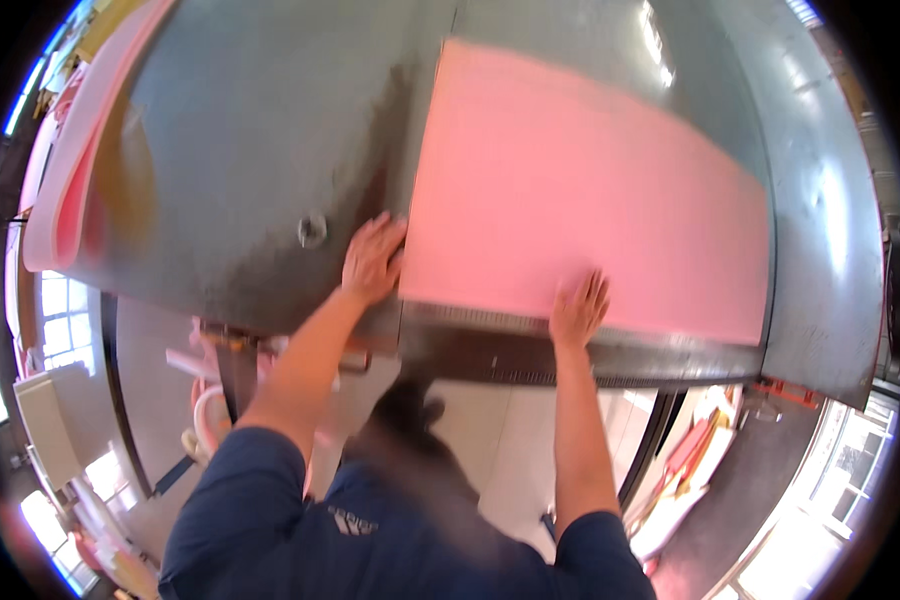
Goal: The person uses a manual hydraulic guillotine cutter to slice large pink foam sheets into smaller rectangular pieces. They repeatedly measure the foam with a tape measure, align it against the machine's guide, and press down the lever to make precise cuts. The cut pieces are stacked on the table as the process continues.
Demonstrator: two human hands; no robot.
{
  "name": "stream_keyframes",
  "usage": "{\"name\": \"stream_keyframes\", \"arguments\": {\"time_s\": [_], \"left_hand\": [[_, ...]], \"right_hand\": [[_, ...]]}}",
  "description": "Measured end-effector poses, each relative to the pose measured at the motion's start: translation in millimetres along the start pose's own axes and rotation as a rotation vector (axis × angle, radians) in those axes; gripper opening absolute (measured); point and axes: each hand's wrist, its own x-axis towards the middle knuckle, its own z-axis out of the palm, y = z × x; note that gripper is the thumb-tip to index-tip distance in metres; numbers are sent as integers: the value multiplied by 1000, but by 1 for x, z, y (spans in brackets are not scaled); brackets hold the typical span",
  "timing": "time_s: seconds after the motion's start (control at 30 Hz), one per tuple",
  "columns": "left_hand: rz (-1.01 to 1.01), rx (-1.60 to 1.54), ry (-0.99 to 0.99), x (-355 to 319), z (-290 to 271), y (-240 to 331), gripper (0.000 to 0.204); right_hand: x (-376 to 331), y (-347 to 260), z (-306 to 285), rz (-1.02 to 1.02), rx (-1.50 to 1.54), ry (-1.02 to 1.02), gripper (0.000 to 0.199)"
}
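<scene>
A large flat pink foam sheet [590,190] lies on the grey metal table [260,110], its left edge close to a seam in the tabletop. My left hand [372,258] is at that left edge near the front corner, fingers stretched out, with nothing gripped. Toward the middle of the sheet's front edge, my right hand [580,308] rests with its palm down on the pink surface, fingers extended and somewhat blurred. Along the front of the table, below the sheet, runs a metal strip with ruler-like markings [490,318].
A folded pink sheet [65,215] hangs over the table's far left side. Left of my left hand sits a small round silvery object [312,231]. An upright metal side panel [825,220] bounds the table on the right. Pink and white scraps [695,455] lie below at right.
</scene>
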Motion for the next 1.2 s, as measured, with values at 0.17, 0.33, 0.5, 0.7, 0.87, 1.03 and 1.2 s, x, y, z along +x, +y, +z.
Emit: {"name": "stream_keyframes", "arguments": {"time_s": [0.17,0.33,0.5,0.7,0.87,1.03,1.2], "left_hand": [[6,45,-16,1,-3,0,49],[51,20,5,3,-3,-9,51],[-10,35,33,16,-6,7,47],[77,-78,37,26,6,-7,50],[91,57,-1,28,24,-13,54],[92,72,-10,22,35,-22,49],[97,63,20,26,32,-15,49]], "right_hand": [[-26,11,14,-152,-30,142,66],[-26,12,31,-140,-30,233,62],[-23,7,20,-114,58,231,63],[-4,3,12,-70,-4,74,71],[-4,9,19,-42,133,127,75],[-8,12,19,-37,93,121,75],[-2,13,23,-35,130,118,73]]}}
